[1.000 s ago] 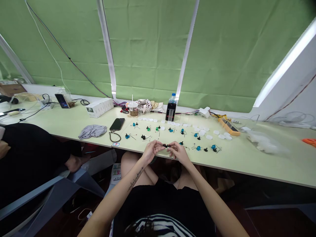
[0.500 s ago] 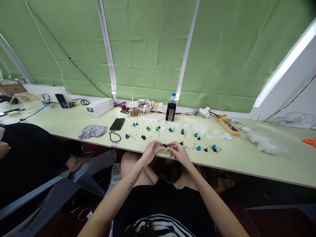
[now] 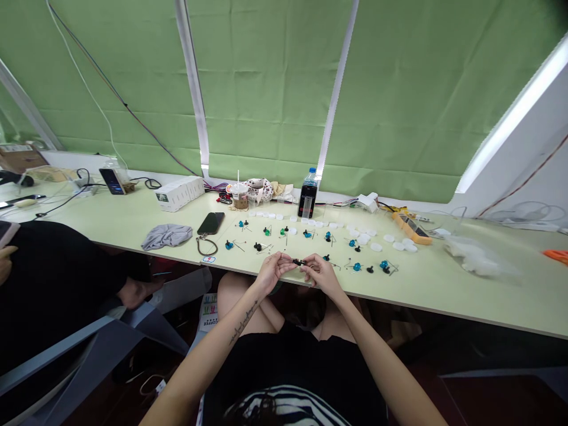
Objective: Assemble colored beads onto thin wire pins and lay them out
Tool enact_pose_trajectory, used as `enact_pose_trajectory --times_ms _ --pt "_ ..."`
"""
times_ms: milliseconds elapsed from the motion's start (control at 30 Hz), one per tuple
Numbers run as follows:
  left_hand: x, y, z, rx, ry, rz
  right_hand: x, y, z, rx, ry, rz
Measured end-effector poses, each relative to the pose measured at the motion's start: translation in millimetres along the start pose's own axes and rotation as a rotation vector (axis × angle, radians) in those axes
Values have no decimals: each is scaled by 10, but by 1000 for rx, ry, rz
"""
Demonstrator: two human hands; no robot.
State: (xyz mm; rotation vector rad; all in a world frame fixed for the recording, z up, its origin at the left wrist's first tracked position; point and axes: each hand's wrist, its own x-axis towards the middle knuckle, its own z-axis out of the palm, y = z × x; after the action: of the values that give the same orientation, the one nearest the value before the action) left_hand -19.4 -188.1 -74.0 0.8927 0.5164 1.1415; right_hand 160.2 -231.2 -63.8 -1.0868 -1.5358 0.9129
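Note:
Between my two hands, just above the table's front edge, is a small black part (image 3: pixel 298 262); its exact kind is too small to make out. My left hand (image 3: pixel 274 272) pinches its left end with thumb and fingers. My right hand (image 3: pixel 320 273) pinches the other end, fingers curled. Around them on the pale table (image 3: pixel 444 296) lie several small sets of blue or green knobs, black pieces and thin bent metal wires, such as a blue knob (image 3: pixel 357 267) to the right and a black piece (image 3: pixel 258 246) to the left.
White round caps (image 3: pixel 376 247) are scattered behind the parts. A dark bottle (image 3: pixel 307 198), an iced drink cup (image 3: pixel 240 198), a phone (image 3: pixel 210 223), a grey cloth (image 3: pixel 167 235), white boxes (image 3: pixel 180 193) and a yellow multimeter (image 3: pixel 412 229) stand or lie around. Another person (image 3: pixel 66 278) sits at left.
My hands stay in nearly the same place, with the black part still between them. At far left, the other person's hand and arm have shifted slightly.

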Motion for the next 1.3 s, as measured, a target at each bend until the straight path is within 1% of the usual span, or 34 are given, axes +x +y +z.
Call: enact_pose_trajectory --times_ms 233,467,600,1300 --pt "0 -1 -10 -8 -23 12 5 -4 4 16 -7 16" --pt "-7 2 4 -13 -11 9 -5 0 -5 8 3 -15" --pt "-5 0 -1 -19 -23 9 -13 -5 -4 -3 -1 -28" --pt "4 -6 -13 -17 -23 17 -4 1 1 17 -7 -13"
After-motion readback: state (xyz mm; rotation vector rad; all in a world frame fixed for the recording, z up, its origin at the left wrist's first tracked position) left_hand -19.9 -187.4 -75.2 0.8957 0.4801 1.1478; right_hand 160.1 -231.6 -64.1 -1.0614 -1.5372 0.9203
